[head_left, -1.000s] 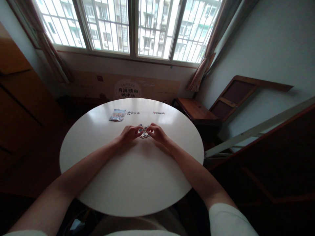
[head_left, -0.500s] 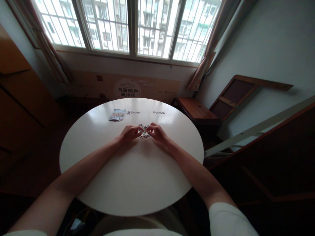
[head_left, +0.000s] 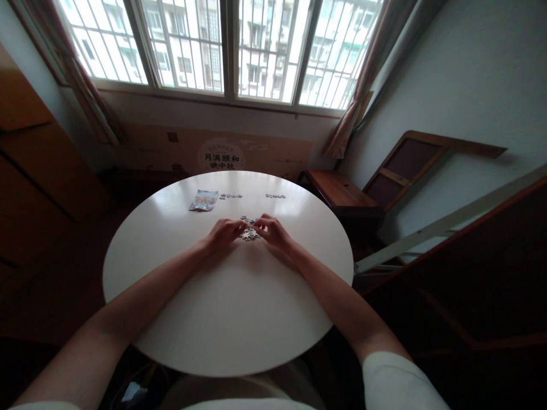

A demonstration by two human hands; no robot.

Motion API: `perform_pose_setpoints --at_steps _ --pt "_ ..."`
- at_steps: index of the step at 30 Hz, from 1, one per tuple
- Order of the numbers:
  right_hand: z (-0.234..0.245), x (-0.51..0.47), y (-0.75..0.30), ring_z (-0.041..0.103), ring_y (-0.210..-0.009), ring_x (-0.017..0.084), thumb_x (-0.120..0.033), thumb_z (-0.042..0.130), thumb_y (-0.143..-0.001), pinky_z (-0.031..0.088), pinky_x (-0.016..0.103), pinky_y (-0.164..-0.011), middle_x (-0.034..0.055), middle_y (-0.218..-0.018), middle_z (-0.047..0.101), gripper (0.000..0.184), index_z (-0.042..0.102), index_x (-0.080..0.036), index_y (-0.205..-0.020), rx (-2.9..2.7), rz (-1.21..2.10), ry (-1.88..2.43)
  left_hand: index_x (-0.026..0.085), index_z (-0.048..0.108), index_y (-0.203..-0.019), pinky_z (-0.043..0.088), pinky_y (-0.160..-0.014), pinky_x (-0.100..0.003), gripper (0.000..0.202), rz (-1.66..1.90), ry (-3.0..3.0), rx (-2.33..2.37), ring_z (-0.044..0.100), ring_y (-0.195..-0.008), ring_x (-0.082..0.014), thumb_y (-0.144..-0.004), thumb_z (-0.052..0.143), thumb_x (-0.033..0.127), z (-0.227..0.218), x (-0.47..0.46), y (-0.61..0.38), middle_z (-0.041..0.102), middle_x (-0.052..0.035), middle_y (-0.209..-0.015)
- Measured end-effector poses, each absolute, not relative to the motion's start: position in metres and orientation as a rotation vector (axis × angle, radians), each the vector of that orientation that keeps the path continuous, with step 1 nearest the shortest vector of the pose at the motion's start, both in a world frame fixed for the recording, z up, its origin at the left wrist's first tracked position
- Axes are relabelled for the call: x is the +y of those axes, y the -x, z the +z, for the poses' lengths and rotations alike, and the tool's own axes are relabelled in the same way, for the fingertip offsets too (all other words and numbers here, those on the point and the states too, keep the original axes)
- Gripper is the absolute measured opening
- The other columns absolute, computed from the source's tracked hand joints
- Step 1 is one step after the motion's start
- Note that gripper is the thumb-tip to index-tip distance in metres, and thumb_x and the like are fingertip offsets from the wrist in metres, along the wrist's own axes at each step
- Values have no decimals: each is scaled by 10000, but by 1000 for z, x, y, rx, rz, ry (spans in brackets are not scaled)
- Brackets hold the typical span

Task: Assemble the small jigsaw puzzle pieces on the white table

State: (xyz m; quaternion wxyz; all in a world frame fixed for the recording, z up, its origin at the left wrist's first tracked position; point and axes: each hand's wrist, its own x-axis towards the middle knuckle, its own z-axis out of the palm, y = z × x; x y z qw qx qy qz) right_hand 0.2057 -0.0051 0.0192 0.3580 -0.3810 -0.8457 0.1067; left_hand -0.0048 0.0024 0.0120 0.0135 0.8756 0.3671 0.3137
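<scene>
Pile of small, puzzle-like pieces (head_left: 250, 234) on the white tabletop (head_left: 239, 310), in the gap between the two hands. From the left hand (head_left: 226, 230) it lies at 3 o'clock; from the right hand (head_left: 272, 230), at 9. Neither hand clearly nearer; both sit at its edges. Pile roughly round, no long axis to read.

Pose: forearms slant in from 7 and 5 o'clock, backs of hands up, fingers curled inward, the two sets of fingertips facing close together. Grip: thumb and fingers drawn near each other on both sides; cannot tell whether either pinches a piece.

From the pile: left row of pieces (head_left: 231, 196) at 11 o'clock, right row (head_left: 276, 196) at 1, printed sheet or packet (head_left: 204, 200) at 10.
</scene>
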Motion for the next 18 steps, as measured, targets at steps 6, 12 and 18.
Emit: perform_pose_setpoints --at_steps 6,12,18 --pt "22 -6 -206 558 -671 92 -207 569 -835 416 215 -665 31 -817 593 125 682 -156 -828 -2192 252 1037 189 698 -943 324 -522 -173 247 965 -2710 1163 524 -480 -73 -862 505 320 11 3 5 637 2 -589" --pt "27 -4 -213 570 -666 108 -279 551 -839 412 227 -657 26 -832 621 163 687 -189 -830 -2043 120 1451 187 703 -936 308 -511 -183 264 974 -2727 1206 506 -460 -76 -866 491 328 12 1 4 631 -3 -582" --pt "30 1 -226 610 -812 166 -324 536 -838 439 252 -699 48 -929 662 203 707 -216 -854 -1908 56 1831 185 704 -874 301 -510 -183 261 936 -2751 1173 501 -457 -78 -865 473 307 16 -1 3 602 8 -547"
